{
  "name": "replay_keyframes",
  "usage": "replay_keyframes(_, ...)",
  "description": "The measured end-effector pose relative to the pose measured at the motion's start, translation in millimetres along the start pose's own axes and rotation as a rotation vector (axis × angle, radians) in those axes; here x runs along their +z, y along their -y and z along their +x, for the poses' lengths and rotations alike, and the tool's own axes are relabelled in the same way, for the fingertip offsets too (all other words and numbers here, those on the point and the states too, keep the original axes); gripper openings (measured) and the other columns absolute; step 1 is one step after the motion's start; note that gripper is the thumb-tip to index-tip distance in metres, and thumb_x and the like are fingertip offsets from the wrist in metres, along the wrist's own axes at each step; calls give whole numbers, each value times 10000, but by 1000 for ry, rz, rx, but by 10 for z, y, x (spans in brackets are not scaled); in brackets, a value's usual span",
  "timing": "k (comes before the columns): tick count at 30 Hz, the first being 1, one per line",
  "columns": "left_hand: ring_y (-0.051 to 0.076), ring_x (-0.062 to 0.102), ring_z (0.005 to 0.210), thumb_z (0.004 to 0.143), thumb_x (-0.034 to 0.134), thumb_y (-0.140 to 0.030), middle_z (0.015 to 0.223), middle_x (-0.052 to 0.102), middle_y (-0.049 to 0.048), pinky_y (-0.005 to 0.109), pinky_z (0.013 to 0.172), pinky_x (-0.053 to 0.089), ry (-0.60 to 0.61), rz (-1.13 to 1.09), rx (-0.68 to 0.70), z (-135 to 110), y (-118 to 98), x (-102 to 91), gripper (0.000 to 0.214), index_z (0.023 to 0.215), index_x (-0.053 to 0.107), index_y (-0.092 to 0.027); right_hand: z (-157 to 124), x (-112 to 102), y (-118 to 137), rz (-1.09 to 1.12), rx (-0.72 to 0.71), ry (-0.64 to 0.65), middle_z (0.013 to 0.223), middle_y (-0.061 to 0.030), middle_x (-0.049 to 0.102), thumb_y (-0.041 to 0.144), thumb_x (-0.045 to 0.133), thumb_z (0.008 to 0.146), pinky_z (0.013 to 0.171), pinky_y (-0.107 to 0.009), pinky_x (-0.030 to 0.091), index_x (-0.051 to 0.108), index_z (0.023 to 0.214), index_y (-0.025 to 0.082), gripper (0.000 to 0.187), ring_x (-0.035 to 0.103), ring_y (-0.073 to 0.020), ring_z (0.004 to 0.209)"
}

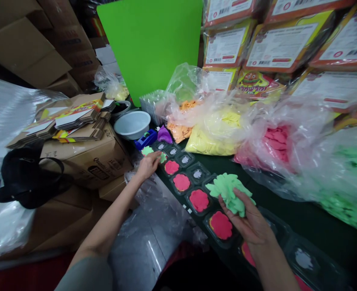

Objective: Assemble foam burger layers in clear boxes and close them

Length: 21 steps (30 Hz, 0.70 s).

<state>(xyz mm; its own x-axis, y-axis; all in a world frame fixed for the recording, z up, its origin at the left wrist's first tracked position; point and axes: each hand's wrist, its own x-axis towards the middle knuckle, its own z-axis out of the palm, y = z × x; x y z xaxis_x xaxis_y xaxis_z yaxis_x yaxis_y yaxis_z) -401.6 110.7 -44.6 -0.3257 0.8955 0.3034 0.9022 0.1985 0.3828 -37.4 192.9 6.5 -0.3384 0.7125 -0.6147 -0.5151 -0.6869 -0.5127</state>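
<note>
A stack of green flower-shaped pieces (229, 190) is held in the grip of the right hand (251, 220), above the bench (218, 162). At the far left, a single green piece (163, 158) is touched by the fingertips of the left hand (150, 165); whether it is pinched cannot be told. Nearer, red pieces (199, 201) are set in clear trays (208, 209). Bags of yellow pieces (211, 141) and pink pieces (277, 141) are placed beyond.

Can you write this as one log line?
left hand: at green piece | right hand: holding green stack | red pieces: in clear trays | behind: bag of yellow pieces
</note>
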Motion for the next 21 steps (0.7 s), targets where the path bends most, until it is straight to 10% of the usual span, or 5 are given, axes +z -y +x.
replay_keyframes(8, 262, 640, 1138, 878, 643, -203, 1179, 731, 118, 429, 1045, 482, 54, -52, 29, 235, -28, -57, 205, 1052, 748, -179, -6, 34, -15, -20, -14, 43, 1038, 21, 801, 154, 892, 640, 766, -322, 674, 732, 918, 254, 336, 754, -204, 958)
replay_keyframes(13, 254, 651, 1078, 963, 583, -381, 1116, 741, 94, 421, 1003, 486, -85, -337, -26, 136, -863, -42, 256, 1055, 733, -195, 54, 48, -96, -50, -16, 121, 1013, 0, 810, 176, 921, 607, 887, -405, 641, 749, 1022, 240, 454, 753, -258, 1012)
replay_keyframes(17, 192, 697, 874, 945, 603, -497, 1006, 764, 56, 291, 759, 538, 267, -766, 0, 59, -1624, -31, 365, 1106, 732, -196, 63, 79, -201, -114, 7, 218, 1044, -27, 807, 198, 919, 635, 865, -408, 637, 741, 1095, 240, 494, 757, -282, 1011)
replay_keyframes(21, 199, 685, 973, 871, 721, -475, 1118, 745, 58, 289, 811, 527, 335, -791, 96, 32, -1861, -5, 386, 1153, 719, -211, 47, 75, -266, -146, 5, 267, 1047, -21, 806, 220, 915, 656, 829, -378, 640, 740, 1102, 245, 480, 766, -253, 949)
